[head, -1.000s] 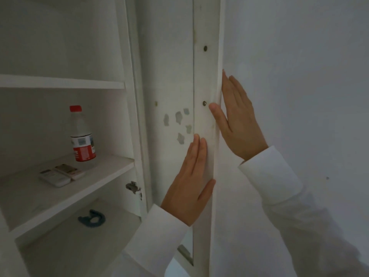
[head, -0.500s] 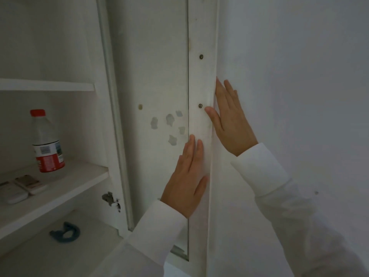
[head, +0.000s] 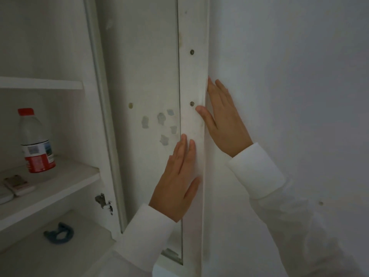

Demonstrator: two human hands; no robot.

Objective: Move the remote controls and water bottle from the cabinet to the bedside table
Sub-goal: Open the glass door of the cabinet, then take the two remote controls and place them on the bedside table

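- hands lie flat on the open cabinet door [head: 191,76], both with straight fingers and nothing gripped.
- the left hand [head: 175,180] presses its palm on the inner face of the door's edge strip, fingers pointing up, thumb spread toward the edge.
- the right hand [head: 223,120] lies on the outer side of that edge, thumb hooked round onto the strip just beside a screw [head: 192,103], white sleeve [head: 257,170] behind it.
- the water bottle [head: 35,140] stands upright on the middle shelf [head: 65,176] at far left; the remote controls [head: 17,185] lie just in front of it, partly cut by the frame edge.
- a blue ring-like object [head: 59,232] lies on the lower shelf.
- compared with a second ago, the shelf contents sit further left in view and the door panel looks wider; the hands keep almost the same hold.
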